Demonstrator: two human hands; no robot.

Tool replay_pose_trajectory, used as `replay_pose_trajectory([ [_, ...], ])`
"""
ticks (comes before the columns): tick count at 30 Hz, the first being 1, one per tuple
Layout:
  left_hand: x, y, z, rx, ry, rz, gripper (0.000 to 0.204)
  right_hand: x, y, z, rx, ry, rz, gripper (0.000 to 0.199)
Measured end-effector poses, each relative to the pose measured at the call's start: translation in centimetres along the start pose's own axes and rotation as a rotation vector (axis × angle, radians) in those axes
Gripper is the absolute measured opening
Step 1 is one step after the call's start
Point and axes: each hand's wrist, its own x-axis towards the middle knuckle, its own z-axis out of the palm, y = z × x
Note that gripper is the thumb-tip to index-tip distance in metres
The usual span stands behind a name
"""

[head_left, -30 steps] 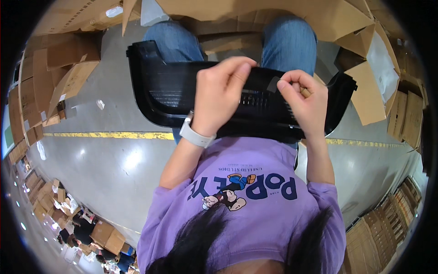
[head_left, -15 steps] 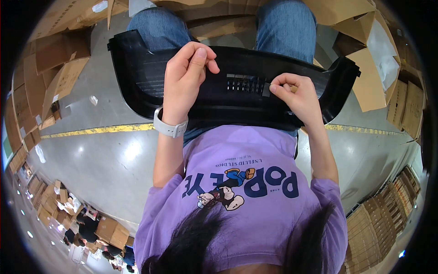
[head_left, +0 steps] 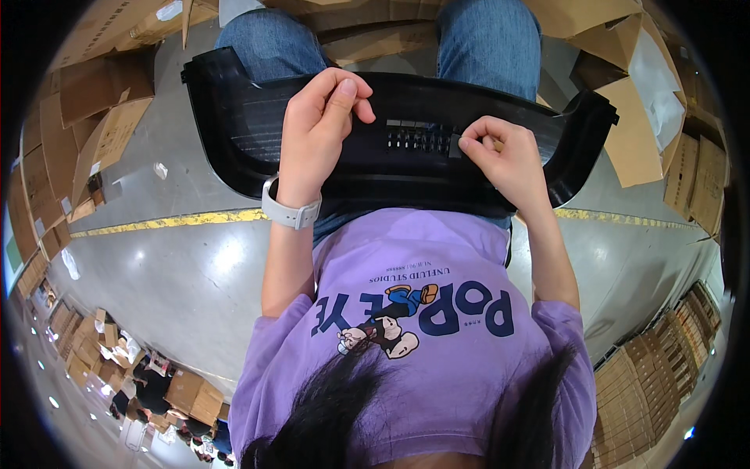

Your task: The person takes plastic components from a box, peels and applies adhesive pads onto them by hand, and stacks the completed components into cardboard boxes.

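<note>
The right hand (head_left: 506, 156) has its thumb and forefinger pinched together on the edge of a small dark square piece (head_left: 455, 147), the other fingers curled in toward the palm. That piece is at the right end of a row of small slots (head_left: 414, 141) in the middle of a long black panel (head_left: 248, 117); whether it rests on the panel or is just above it, I cannot tell.

The left hand (head_left: 319, 125) is over the left half of the panel, well apart from the right one. Its fingers are bent and the thumb lies close to the forefinger; I cannot tell whether the tips meet or hold anything. A pale watch (head_left: 293, 205) is strapped around the left wrist.

The panel lies across the person's lap, its raised ends left and right, in front of a purple shirt (head_left: 437, 258). Jeans (head_left: 269, 51) show beyond its far edge.
</note>
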Motion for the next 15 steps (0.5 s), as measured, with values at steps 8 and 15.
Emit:
replay_pose_trajectory([
  [8, -0.3, 0.0, 0.2, 0.015, 0.068, 0.046, 0.018, -0.6, -0.3, 0.6, -0.192, 0.096, -0.129, 0.014],
  [15, -1.1, 0.8, 0.2, 0.149, -0.018, 0.042, 0.017, -0.3, 0.4, 1.4, -0.219, 0.227, -0.287, 0.026],
])
